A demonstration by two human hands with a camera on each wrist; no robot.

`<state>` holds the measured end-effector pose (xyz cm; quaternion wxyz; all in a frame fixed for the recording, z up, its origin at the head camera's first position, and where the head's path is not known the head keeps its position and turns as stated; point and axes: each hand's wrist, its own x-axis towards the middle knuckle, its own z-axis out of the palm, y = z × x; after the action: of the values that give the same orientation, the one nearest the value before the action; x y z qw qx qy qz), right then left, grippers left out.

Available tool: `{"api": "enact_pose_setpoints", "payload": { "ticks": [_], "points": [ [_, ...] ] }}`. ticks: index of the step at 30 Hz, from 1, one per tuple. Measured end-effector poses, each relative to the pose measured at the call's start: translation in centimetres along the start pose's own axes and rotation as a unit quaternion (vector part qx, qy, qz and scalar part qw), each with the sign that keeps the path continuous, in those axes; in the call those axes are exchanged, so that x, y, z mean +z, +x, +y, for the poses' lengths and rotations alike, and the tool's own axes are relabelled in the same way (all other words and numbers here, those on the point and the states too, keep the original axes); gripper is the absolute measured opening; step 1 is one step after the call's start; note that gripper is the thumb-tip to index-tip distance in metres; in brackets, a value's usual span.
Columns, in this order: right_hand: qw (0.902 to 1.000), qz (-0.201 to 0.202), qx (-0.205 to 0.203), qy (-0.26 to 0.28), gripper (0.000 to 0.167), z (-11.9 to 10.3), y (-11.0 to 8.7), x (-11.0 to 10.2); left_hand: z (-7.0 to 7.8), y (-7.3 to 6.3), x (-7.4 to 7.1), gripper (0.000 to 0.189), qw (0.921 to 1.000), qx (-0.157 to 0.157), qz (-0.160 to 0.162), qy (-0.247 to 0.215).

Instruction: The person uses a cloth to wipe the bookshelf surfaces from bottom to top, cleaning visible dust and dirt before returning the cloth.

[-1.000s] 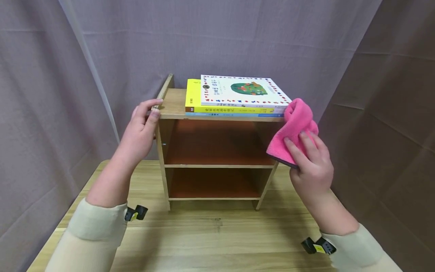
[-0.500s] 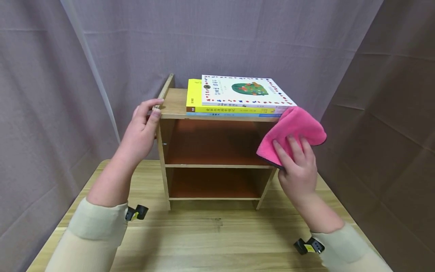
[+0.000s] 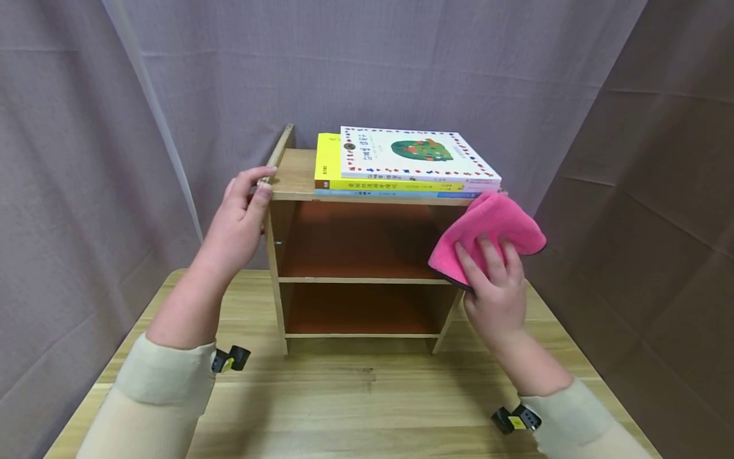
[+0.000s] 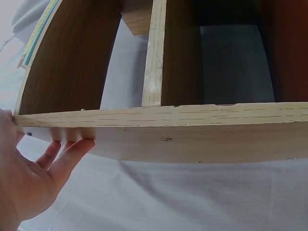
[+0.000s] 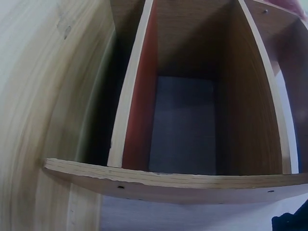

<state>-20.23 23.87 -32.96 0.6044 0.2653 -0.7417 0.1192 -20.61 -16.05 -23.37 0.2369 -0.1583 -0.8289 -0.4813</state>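
Observation:
A small wooden bookshelf [image 3: 367, 280] with reddish-brown inner boards stands on the table. My left hand [image 3: 232, 213] grips its upper left corner, thumb at the front edge; several fingertips [image 4: 86, 143] touch the side panel's outer face in the left wrist view. In my right hand [image 3: 496, 287] is a pink cloth [image 3: 501, 220] with a dark border, held against the upper right front of the shelf with the fingers spread over it. The thumb is hidden. The right wrist view shows the shelf's compartments [image 5: 139, 96] and a bit of pink at the top right corner.
On the shelf's top lie a white book [image 3: 421, 153] with a green picture, a yellow book [image 3: 327, 159] and a blue one [image 3: 395, 193] at the bottom. The pale wooden table [image 3: 355, 395] is bounded by grey curtains [image 3: 373, 64] behind and beside it.
My right hand has shifted left and slightly down with the pink cloth, which now spreads wider across the shelf's right front edge. The left hand has kept its place.

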Motion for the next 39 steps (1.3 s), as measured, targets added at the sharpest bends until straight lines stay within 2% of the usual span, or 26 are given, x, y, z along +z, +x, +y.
{"api": "enact_pose_setpoints", "payload": {
  "ticks": [27,39],
  "points": [
    [0.9992,-0.032,0.007,0.023,0.062,-1.0,-3.3,0.5,0.1,-0.1,0.0,0.047,1.0000,0.001,-0.004,0.000],
    [0.9974,-0.069,0.012,0.020,0.067,-1.3,-5.1,0.5,0.1,-0.1,0.0,0.047,1.0000,0.001,-0.002,0.001]
  ]
}}
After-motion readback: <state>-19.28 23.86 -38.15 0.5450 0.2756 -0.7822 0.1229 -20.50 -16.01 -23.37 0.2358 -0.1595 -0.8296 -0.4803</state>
